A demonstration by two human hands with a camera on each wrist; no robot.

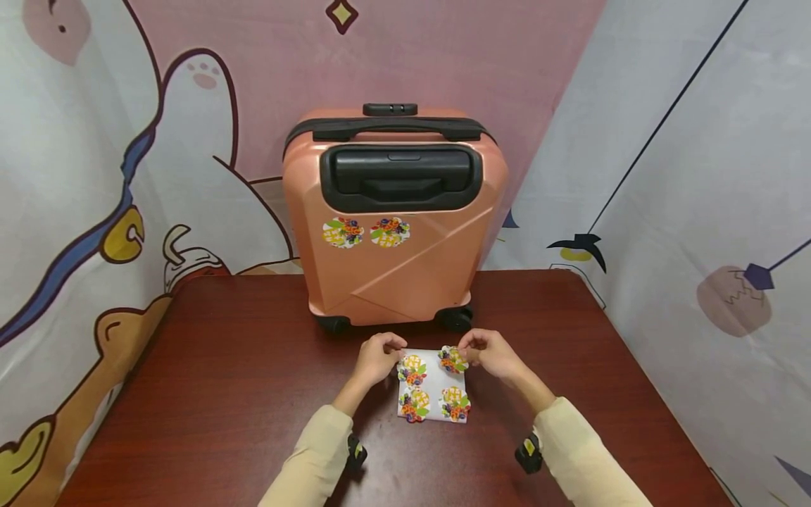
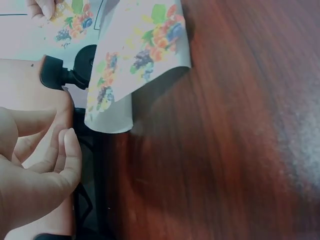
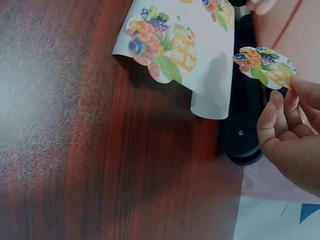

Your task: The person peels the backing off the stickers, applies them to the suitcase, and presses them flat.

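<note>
My right hand (image 1: pixel 494 354) pinches the edge of a round fruit sticker (image 3: pixel 262 65) between thumb and fingertip, over the top right of a white sticker sheet (image 1: pixel 437 377). Raised from the backing, the sticker shows colourful berries, green leaves and a yellow patterned part. Three similar stickers lie on the sheet, whose top edge curls in both wrist views. Beside its upper left corner is my left hand (image 1: pixel 376 358). In the left wrist view, the loosely bent fingers (image 2: pixel 72 150) of that hand hold nothing and stand apart from the paper.
Behind the hands, a pink-orange suitcase (image 1: pixel 393 274) stands upright on the dark red-brown table (image 1: pixel 253 394). Two matching fruit stickers (image 1: pixel 366 232) are on its front below the black handle recess. A patterned cloth (image 1: pixel 443 63) hangs behind and at the sides.
</note>
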